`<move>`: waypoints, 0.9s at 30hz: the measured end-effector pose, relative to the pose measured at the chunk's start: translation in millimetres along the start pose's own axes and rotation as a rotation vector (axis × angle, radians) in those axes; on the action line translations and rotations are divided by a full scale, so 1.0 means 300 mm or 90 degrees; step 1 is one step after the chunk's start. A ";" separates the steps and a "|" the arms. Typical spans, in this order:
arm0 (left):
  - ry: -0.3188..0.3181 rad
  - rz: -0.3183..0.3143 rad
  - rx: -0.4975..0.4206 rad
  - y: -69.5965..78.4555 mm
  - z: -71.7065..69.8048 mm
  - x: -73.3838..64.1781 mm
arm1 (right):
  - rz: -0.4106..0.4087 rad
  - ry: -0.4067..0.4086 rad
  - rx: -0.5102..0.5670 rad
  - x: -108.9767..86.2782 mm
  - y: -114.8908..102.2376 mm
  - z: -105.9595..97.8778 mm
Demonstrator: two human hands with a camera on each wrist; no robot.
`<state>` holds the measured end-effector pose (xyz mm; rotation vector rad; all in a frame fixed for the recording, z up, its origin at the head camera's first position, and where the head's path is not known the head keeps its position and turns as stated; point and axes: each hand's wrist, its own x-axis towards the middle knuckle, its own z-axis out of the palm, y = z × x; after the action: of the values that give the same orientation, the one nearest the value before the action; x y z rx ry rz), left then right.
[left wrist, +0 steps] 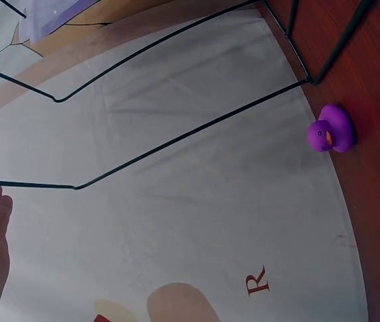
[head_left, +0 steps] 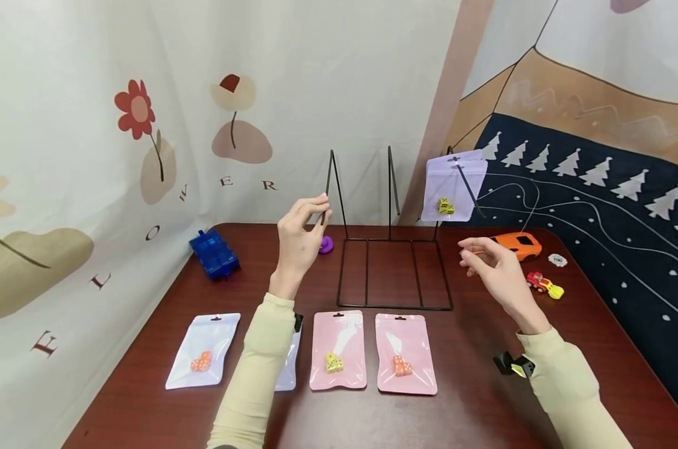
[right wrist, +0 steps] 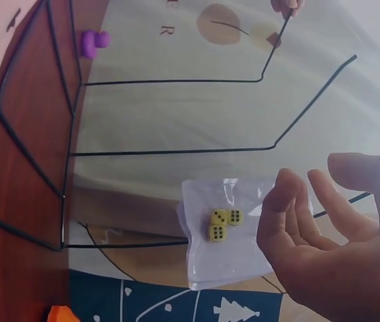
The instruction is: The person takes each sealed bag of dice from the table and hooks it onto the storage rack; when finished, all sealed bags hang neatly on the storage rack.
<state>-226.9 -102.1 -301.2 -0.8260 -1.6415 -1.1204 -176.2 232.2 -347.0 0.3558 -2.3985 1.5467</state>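
Note:
My left hand pinches the tip of the left prong on a black wire rack. The prong's bent rod also crosses the left wrist view, with my fingers at its end. My right hand hovers right of the rack, fingers loosely curved and holding nothing. Lilac zip bags hang by their slots on the right prong; yellow dice show in the front one. On the table before the rack lie two pink zip bags and a pale lilac bag with orange dice. My left sleeve partly hides another lilac bag.
A blue translucent toy stands at the back left. Behind my left hand sits a purple rubber duck. To the right are an orange toy car, a red and yellow toy vehicle and a white disc. Printed curtains border the table.

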 end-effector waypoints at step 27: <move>-0.008 -0.015 -0.031 -0.112 0.011 -0.040 | 0.124 -0.286 -0.030 -0.187 0.085 0.120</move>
<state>-254.1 -111.1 -322.8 -0.8491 -1.6428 -1.1780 -135.7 213.2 -402.6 0.5210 -2.8809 1.6288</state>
